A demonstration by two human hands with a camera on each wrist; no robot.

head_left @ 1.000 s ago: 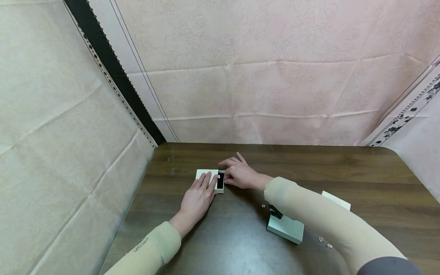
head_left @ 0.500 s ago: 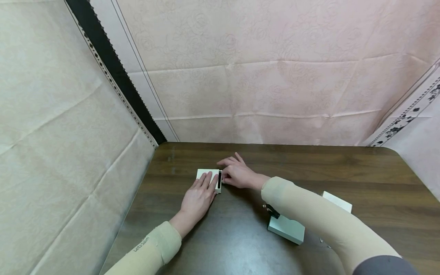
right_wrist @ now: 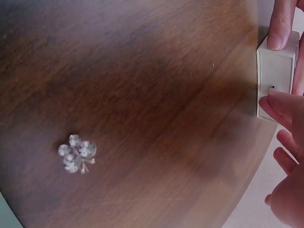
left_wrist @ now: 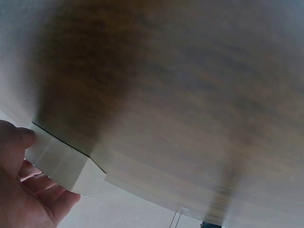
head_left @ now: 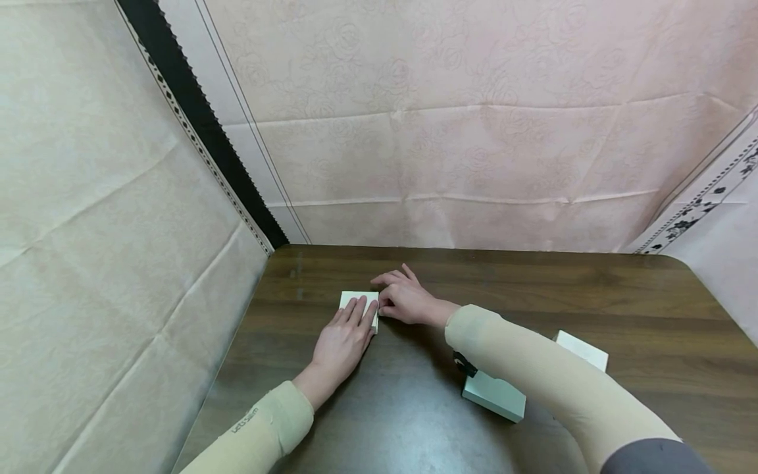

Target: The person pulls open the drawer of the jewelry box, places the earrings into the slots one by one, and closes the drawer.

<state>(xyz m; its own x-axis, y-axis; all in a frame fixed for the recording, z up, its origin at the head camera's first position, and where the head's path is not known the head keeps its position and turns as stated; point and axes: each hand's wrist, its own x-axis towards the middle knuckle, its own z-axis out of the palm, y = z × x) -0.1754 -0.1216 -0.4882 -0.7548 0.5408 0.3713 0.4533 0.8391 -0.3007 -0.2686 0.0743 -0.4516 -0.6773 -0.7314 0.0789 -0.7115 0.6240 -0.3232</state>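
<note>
A small white drawer-style box (head_left: pixel 362 297) lies on the wooden table, with its drawer pushed in flush. My left hand (head_left: pixel 345 342) holds it, fingers laid over the top; in the right wrist view the left thumb (right_wrist: pixel 277 39) presses on one side of the sleeve. My right hand (head_left: pixel 408 303) is at the drawer end, one fingertip touching the drawer front (right_wrist: pixel 275 69) beside a tiny dark spot. Its other fingers stand off the box. In the right wrist view, a sparkling butterfly-shaped jewellery piece (right_wrist: pixel 77 153) lies apart on the table.
A pale green box (head_left: pixel 494 396) sits under my right forearm, beside a black item (head_left: pixel 464 364) at the wrist. Partly behind that sleeve is a white box (head_left: pixel 582 350). Pale cloth (head_left: pixel 474 164) hangs beyond the far edge of the table (head_left: pixel 379 421).
The right hand has moved slightly left, pushing the drawer into its sleeve. Its dark interior and the small shiny piece in it are now covered. The left hand has stayed on the box.
</note>
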